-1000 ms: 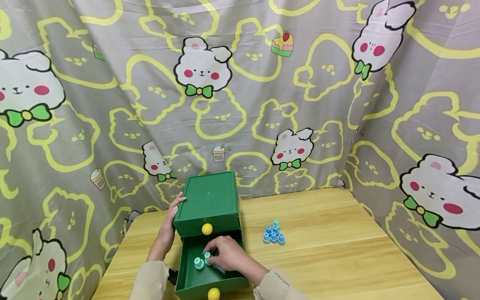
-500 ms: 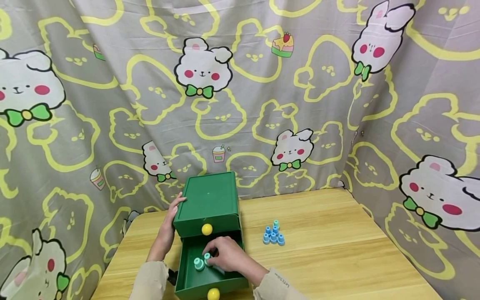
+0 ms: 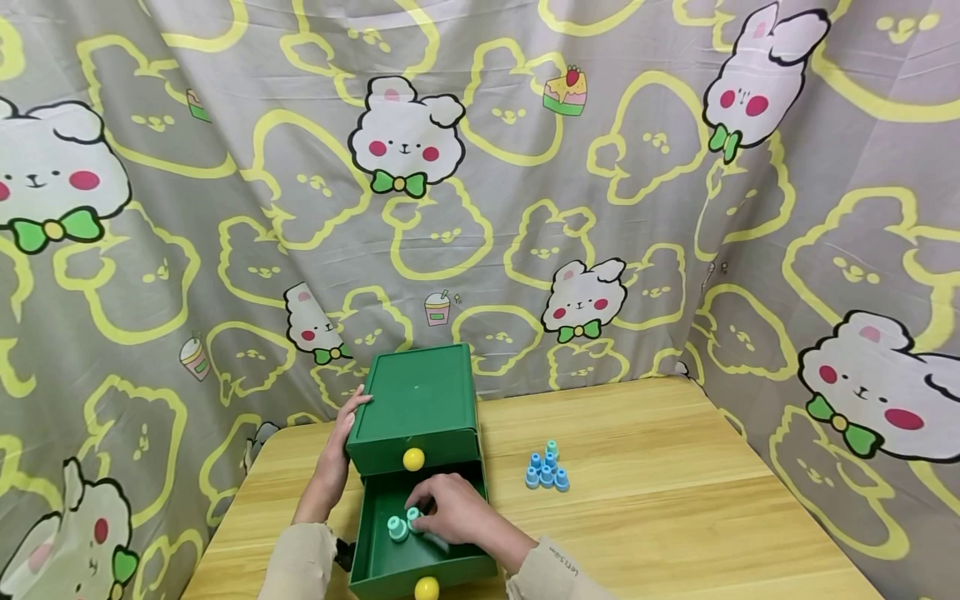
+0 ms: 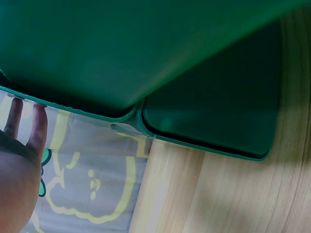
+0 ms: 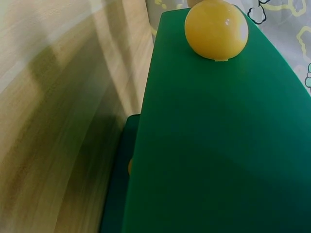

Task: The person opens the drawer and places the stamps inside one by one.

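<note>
A green two-drawer cabinet (image 3: 420,392) stands on the table, its lower drawer (image 3: 386,564) pulled out. My left hand (image 3: 333,467) rests against the cabinet's left side; in the left wrist view its straight fingers (image 4: 37,128) touch the side wall. Inside the drawer, my right hand (image 3: 455,507) pinches a small mint-green stepped peg (image 3: 413,518) between thumb and fingers. Just left of it stands a similar mint-green peg (image 3: 397,528). The right wrist view shows a green drawer front (image 5: 209,126) with a yellow knob (image 5: 216,29); the right hand is out of that view.
To the right of the cabinet, several blue pegs (image 3: 547,477) and a mint-green one (image 3: 552,447) stand grouped on the wooden table (image 3: 660,500). The upper drawer, with its yellow knob (image 3: 413,459), is closed. A patterned curtain (image 3: 480,233) hangs behind the table.
The mint-green peg at my right fingertips has shifted very slightly left, towards the other peg. Both hands otherwise keep their places.
</note>
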Tool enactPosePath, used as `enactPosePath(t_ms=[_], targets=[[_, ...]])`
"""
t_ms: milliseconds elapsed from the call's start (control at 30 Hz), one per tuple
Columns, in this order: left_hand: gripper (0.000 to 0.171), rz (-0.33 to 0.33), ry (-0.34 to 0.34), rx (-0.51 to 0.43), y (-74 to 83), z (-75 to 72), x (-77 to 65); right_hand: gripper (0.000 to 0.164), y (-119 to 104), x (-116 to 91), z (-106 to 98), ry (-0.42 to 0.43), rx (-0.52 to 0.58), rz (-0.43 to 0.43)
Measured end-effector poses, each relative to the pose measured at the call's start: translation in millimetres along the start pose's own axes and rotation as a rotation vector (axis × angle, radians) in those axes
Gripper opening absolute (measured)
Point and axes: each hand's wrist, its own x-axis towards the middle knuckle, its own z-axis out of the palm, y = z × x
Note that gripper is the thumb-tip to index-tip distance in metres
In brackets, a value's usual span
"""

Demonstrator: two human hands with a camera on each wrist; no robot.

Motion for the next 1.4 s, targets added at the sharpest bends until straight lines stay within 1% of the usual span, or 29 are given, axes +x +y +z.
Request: enactPosePath(t_ms=[267,433,600,733,833,967,1133,1400], targets=[[0.053,0.001,-0.003,0.006,-0.1,-0.4,0.4,0.017,-1,0,0,0.007,-0.006,0.008],[0.054,-0.006,-0.006,0.005,-0.8,-0.4,-0.1,0.019,-3,-2,-3,0.027,-0.045,-0.033],[0.054,-0.009,-0.005,0.003,-0.7,-0.2,-0.6,0.019,-4,-6,-8,0.041,-0.047,-0.074],[0.054,-0.008,0.000,0.004,-0.9,-0.1,-0.6,0.019,-4,-10,-13,0.033,-0.034,-0.100],[0.054,-0.005,0.001,0.004,-1.0,0.0,-0.3,0.019,-4,-14,-19,0.014,0.012,-0.098],[0.054,-0.006,-0.002,-0.004,-1.0,0.2,-0.3,0.019,-3,-21,-29,0.003,0.042,-0.109],[0.054,-0.012,-0.001,-0.012,-0.4,0.3,-1.1,0.018,0,-29,-42,0.020,0.060,-0.145],[0.054,-0.005,-0.004,-0.021,-1.2,0.4,0.0,0.018,14,-39,-62,0.067,0.115,-0.117]])
